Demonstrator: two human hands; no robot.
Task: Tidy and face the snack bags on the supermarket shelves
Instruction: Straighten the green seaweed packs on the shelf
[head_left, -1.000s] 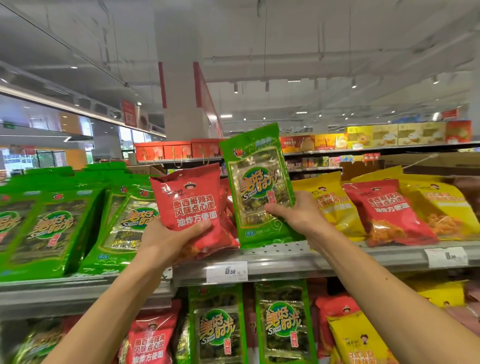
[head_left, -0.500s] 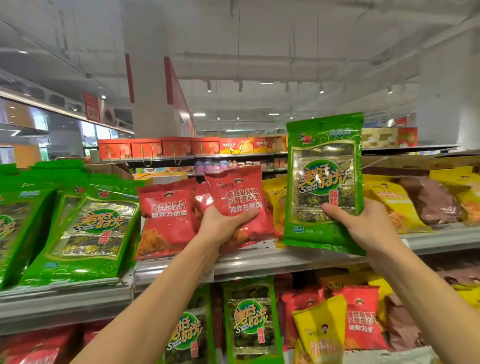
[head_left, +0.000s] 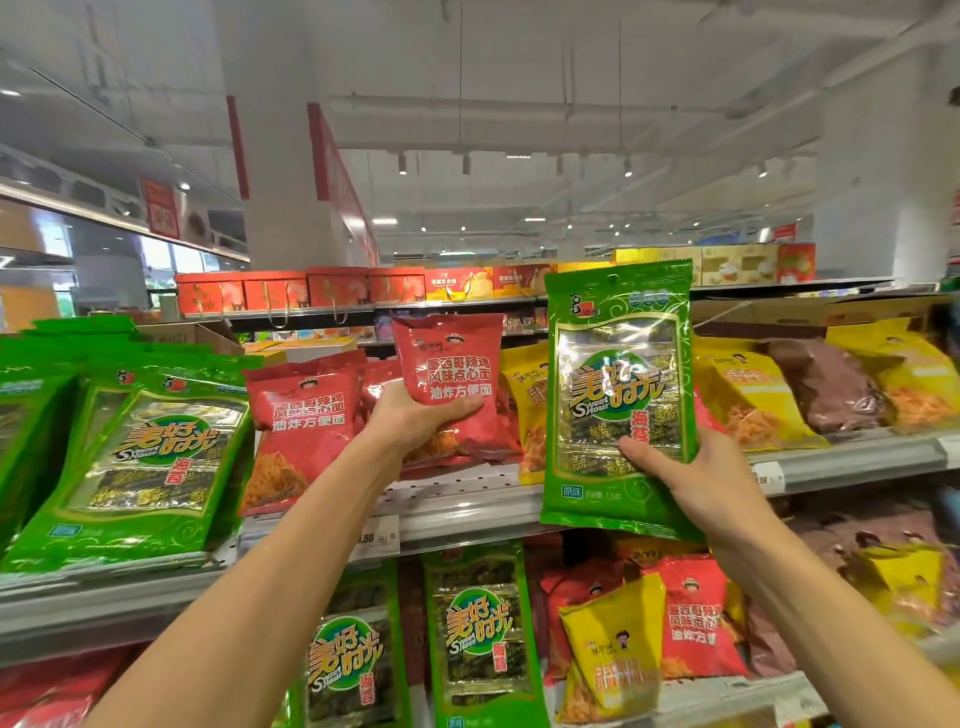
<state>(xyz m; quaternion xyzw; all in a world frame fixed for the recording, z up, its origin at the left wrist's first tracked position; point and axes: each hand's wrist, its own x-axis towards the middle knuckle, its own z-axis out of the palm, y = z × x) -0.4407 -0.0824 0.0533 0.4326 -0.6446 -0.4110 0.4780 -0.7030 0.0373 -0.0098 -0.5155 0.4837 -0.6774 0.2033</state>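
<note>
Two hands are lifting misplaced snack bags off the upper shelf (head_left: 467, 512).

The left hand (head_left: 415, 421), at 12 o'clock from frame centre, is gripping a red bag (head_left: 449, 374) by its lower part, thumb curled across the front. The right hand (head_left: 696, 478), at 3 o'clock, is pinching the lower right edge of a green bag (head_left: 618, 400), thumb on the printed face; its fingers behind are hidden. Both bags are standing upright above the shelf lip, long axes running 12 to 6 o'clock, labels facing the viewer, the red one leaning slightly. Likely risk: the slick green bag, held only at one low edge, could pivot or slip; the loose red stack (head_left: 306, 426) at 9 o'clock could slump forward.
</note>
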